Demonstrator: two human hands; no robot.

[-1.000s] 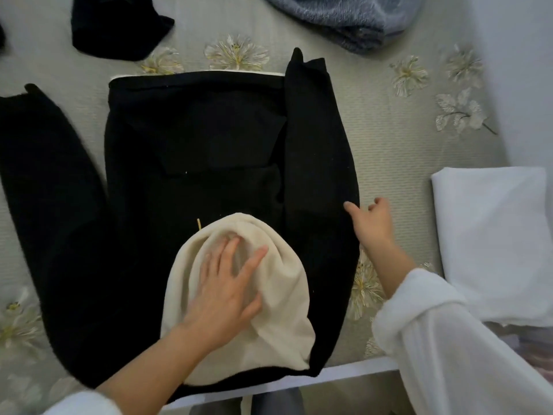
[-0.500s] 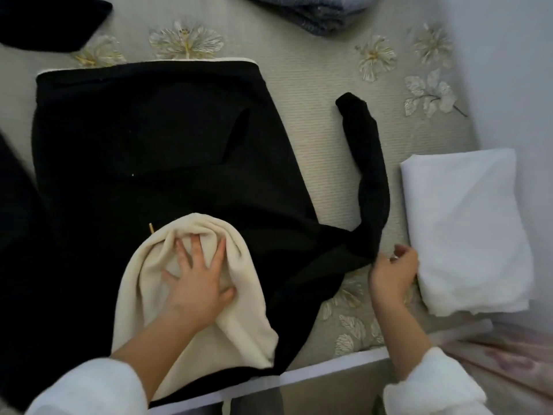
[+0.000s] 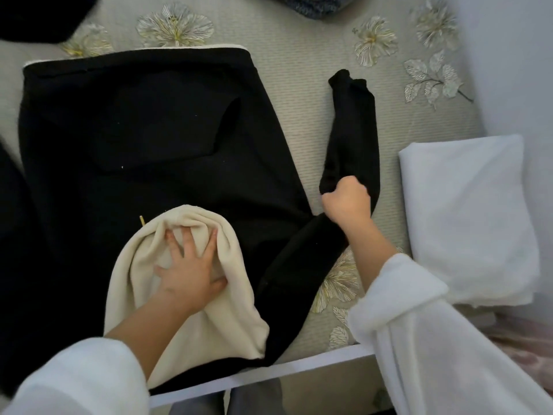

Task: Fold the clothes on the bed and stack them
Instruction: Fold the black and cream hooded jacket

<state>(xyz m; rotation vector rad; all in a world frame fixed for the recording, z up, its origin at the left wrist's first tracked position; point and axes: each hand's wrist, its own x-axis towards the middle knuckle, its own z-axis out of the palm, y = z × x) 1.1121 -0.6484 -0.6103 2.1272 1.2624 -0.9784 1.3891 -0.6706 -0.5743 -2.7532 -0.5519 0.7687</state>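
Across the near part of the flowered bed (image 3: pixel 293 55) lies a black hoodie (image 3: pixel 134 151), spread flat with its hem away from the person; its cream-lined hood (image 3: pixel 209 324) sits by the bed's near edge; the left hand (image 3: pixel 191 274) presses on that hood, fingers straight and spread, its grip taking nothing; the right hand (image 3: pixel 345 202) has its grip clenched round the hoodie's sleeve (image 3: pixel 356 124), fingers curled into the cloth, the cuff pointing up the bed; right of the sleeve rests a folded white cloth (image 3: pixel 466 217); a grey knit (image 3: pixel 317 4) and another dark garment (image 3: pixel 36 16) lie at the far edge.
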